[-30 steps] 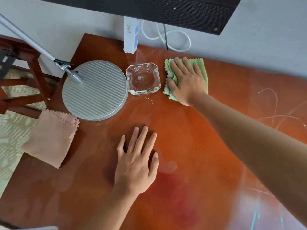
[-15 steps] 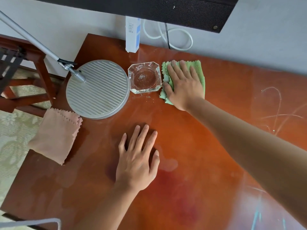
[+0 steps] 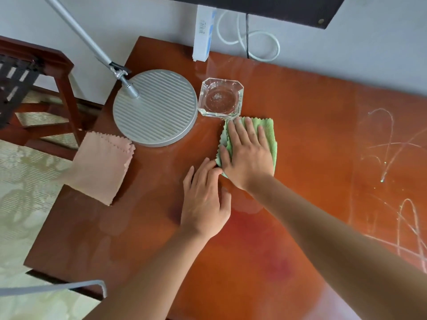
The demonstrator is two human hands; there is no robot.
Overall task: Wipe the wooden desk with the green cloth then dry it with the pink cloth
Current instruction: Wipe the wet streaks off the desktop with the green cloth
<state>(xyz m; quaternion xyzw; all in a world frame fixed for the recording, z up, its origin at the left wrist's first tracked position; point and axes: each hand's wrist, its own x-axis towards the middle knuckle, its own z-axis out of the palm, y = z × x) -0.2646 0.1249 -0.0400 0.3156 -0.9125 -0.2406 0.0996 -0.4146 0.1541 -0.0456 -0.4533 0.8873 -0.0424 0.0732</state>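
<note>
Mostly hidden green cloth (image 3: 269,130) under flat right hand (image 3: 248,158), fingers splayed, left hand (image 3: 204,202) flat, pink cloth (image 3: 101,167) overhanging desk (image 3: 312,135) edge

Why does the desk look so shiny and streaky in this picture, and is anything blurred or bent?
In the head view, daylight glares off the glossy wooden desk, showing pale scratch-like streaks at its right; the left hand looks slightly motion-blurred; the right hand on the green cloth is sharper; the wide lens bends the desk's edges.
</note>
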